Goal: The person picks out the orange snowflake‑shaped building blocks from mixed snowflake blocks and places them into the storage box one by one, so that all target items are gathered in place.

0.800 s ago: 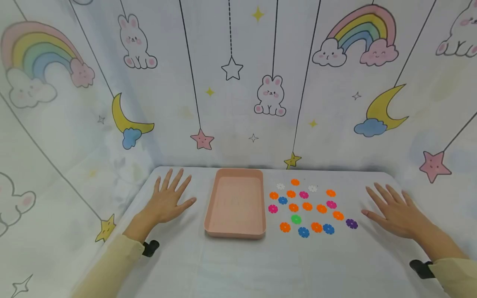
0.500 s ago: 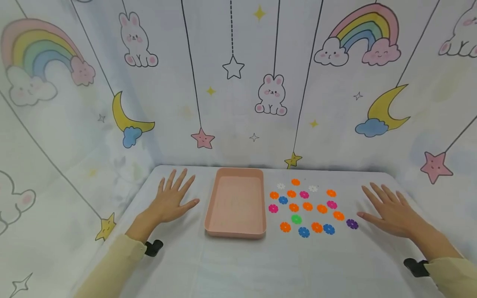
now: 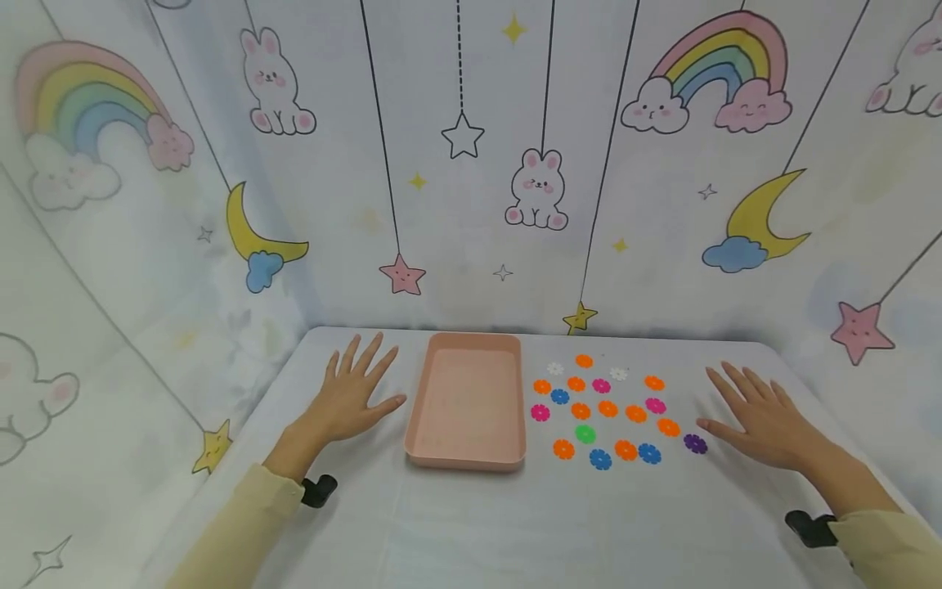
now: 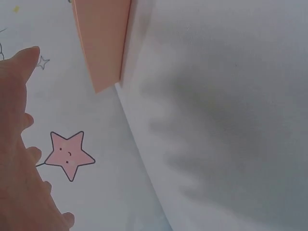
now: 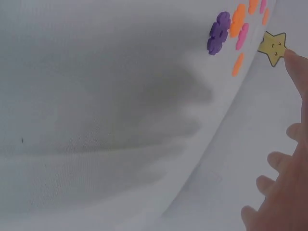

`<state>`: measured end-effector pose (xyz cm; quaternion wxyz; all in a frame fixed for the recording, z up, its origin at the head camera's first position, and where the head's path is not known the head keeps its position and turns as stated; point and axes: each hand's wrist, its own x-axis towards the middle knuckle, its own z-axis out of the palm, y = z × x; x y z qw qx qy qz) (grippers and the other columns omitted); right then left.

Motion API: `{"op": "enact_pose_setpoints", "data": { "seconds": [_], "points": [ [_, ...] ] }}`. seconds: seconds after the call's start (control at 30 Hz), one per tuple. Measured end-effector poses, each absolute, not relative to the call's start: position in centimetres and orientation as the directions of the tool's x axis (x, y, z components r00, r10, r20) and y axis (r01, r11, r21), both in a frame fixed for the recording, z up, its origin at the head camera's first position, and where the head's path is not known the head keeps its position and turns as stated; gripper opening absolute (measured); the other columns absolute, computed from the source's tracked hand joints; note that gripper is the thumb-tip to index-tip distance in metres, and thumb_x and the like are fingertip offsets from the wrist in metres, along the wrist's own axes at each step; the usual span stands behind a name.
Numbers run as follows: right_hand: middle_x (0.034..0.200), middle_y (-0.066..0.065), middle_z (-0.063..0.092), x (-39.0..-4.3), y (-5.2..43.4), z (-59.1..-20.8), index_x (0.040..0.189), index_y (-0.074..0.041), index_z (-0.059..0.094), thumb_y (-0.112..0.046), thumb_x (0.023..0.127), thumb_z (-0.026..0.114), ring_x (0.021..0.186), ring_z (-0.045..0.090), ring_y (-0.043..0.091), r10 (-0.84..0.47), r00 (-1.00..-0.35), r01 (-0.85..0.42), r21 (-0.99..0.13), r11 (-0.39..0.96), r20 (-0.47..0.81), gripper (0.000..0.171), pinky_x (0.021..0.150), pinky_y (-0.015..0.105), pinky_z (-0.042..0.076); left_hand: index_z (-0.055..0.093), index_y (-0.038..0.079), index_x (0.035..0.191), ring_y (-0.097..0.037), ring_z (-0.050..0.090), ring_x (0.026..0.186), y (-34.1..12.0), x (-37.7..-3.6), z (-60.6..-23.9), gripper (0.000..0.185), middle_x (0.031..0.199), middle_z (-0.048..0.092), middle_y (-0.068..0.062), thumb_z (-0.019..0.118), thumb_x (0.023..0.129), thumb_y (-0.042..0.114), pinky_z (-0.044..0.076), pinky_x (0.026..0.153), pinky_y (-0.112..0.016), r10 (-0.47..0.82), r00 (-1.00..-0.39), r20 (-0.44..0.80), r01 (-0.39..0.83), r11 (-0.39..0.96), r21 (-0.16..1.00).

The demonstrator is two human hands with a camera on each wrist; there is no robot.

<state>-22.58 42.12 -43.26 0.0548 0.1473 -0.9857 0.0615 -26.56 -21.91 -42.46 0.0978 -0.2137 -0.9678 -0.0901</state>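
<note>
A shallow pink tray lies on the white table with nothing in it. To its right are scattered several flat flower-shaped pieces: orange ones, blue ones, pink, white, a green one and a purple one. My left hand, fingers spread, hovers over the table just left of the tray and holds nothing; its shadow falls below it in the left wrist view. Spread likewise, my right hand is above the table to the right of the pieces, its thumb closest to the purple one.
Behind the table and along its sides hangs a pale cloth printed with rabbits, stars, moons and rainbows. Each wrist carries a small black device, the left one and the right one, below the beige sleeves.
Both hands have drifted inward, the left one to the right toward the tray and the right one to the left toward the flower pieces. The tray and pieces stay in place.
</note>
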Motion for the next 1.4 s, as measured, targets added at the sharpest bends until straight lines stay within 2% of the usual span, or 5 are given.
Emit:
{"op": "enact_pose_setpoints", "data": {
  "seconds": [0.3,0.5,0.83,1.2,1.4],
  "points": [
    [0.160,0.036,0.017,-23.1,41.6,-43.9,0.163,-0.004,0.014,-0.045,0.095,0.068,0.141,0.017,0.062,-0.294,-0.944,-0.319,-0.201,0.926,0.148,0.096,0.113,0.080,0.005,0.032,0.015,0.162,-0.050,0.012,0.152,-21.4,-26.4,-43.2,0.083,0.169,0.019,-0.017,0.067,0.095,0.050,0.019,0.112,-0.080,0.392,-0.863,0.319,0.475,0.845,0.248],
    [0.155,0.040,0.024,-23.7,40.8,-43.4,0.159,0.003,0.022,-0.038,0.093,0.073,0.135,0.027,0.061,-0.294,-0.944,-0.324,-0.266,0.908,0.148,0.093,0.103,0.083,0.027,0.026,0.014,0.163,-0.047,0.014,0.152,-20.9,-26.5,-43.3,0.083,0.169,0.017,-0.017,0.069,0.098,0.041,0.024,0.112,-0.079,0.348,-0.907,0.235,0.420,0.768,0.483],
    [0.149,0.041,0.028,-24.8,39.6,-43.1,0.152,0.012,0.028,-0.032,0.097,0.070,0.133,0.031,0.060,-0.265,-0.959,-0.281,-0.405,0.870,0.096,0.082,0.101,0.081,0.033,0.020,0.018,0.164,-0.043,0.024,0.151,-20.5,-26.9,-43.5,0.087,0.168,0.019,-0.016,0.073,0.096,0.033,0.029,0.119,-0.064,0.330,-0.938,0.107,0.294,0.593,0.749],
    [0.144,0.041,0.036,-26.5,38.7,-43.3,0.149,0.015,0.031,-0.032,0.101,0.063,0.123,0.047,0.057,-0.190,-0.981,-0.190,-0.475,0.859,0.049,0.073,0.096,0.071,0.049,0.022,0.024,0.163,-0.045,0.038,0.145,-19.8,-27.4,-44.2,0.083,0.166,0.026,-0.016,0.072,0.097,0.023,0.044,0.109,-0.063,0.317,-0.948,-0.014,0.137,0.450,0.882],
    [0.140,0.041,0.043,-27.9,38.8,-43.9,0.146,0.015,0.035,-0.030,0.100,0.066,0.120,0.050,0.056,-0.130,-0.991,-0.118,-0.527,0.842,0.014,0.071,0.095,0.067,0.052,0.019,0.017,0.163,-0.045,0.046,0.138,-19.0,-27.9,-44.3,0.082,0.163,0.026,-0.024,0.069,0.097,0.008,0.054,0.103,-0.051,0.313,-0.944,-0.104,0.001,0.318,0.948]
  ]
}}
